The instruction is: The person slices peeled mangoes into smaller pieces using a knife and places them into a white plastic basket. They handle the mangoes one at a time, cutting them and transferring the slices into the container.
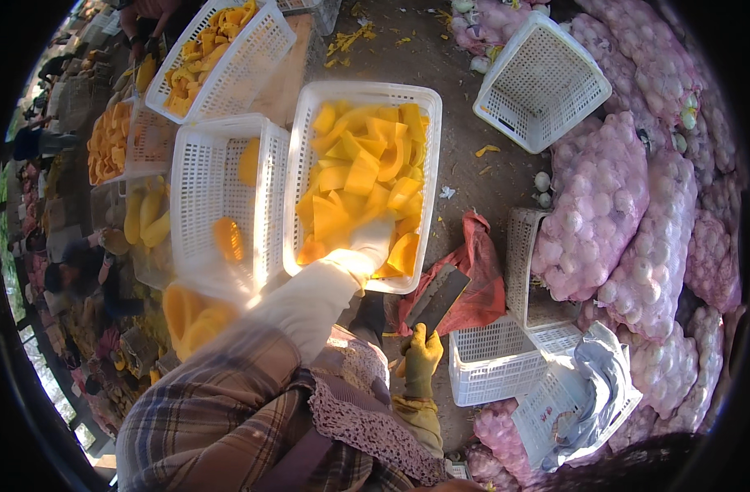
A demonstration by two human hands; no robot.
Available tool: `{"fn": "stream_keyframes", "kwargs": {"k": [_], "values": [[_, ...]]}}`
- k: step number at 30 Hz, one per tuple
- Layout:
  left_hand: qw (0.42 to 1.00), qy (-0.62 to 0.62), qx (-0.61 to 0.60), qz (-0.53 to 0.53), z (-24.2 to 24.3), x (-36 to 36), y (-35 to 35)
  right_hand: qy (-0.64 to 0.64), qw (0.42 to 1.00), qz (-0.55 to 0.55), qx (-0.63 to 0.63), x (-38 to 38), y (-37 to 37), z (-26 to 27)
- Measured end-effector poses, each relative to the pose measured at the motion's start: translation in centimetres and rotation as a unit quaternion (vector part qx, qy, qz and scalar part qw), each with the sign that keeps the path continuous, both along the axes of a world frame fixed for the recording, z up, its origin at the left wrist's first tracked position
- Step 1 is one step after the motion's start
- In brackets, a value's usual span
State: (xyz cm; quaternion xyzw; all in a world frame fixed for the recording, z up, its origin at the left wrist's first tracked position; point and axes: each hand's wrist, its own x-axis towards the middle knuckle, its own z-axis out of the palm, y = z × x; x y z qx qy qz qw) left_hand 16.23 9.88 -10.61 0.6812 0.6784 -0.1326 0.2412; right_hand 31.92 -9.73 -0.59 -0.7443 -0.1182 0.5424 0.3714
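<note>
My left hand [374, 240], in a pale glove, reaches into a white plastic crate [433, 184] filled with cut pumpkin pieces [363, 166]. Its fingers are blurred among the pieces, and whether they grip one cannot be seen. In a yellow-green work glove, my right hand [422, 357] is closed around the handle of a cleaver [437, 297]. The broad, dark blade points up and away from me, over a red mesh sack [476, 270] on the ground. Left of the full crate, another white crate [187, 184] holds a few pumpkin pieces [228, 238].
More pumpkin fills a tilted crate [264, 46] at upper left and a crate [129, 138] beyond. Peeled pumpkins [197, 317] sit beside my left arm. White crates [544, 80] and mesh sacks of onions [593, 203] line the right. Other people work at far left.
</note>
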Motion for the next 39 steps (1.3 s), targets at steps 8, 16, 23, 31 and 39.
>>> {"fn": "stream_keyframes", "kwargs": {"k": [8,16,23,31,39], "values": [[0.977,-0.011,0.172,0.127,-5.9,1.1,-3.4,0.068,0.996,-0.061,0.024,0.9,0.4,0.4],[0.981,-0.108,-0.038,0.154,-2.0,-0.8,2.8,0.053,0.995,-0.079,-0.01,2.0,-0.7,-0.9],[0.579,-0.655,-0.085,0.478,2.5,-6.6,4.8,0.062,0.995,-0.077,-0.013,2.9,-0.5,-1.5],[0.671,-0.47,-0.02,0.573,-1.1,-14.6,15.7,-0.015,0.999,0.043,-0.021,-0.3,4.7,2.5],[0.677,-0.412,0.285,0.538,-2.3,-22.5,-2.3,-0.017,0.99,0.138,0.026,-7.4,9.3,3.7]]}}
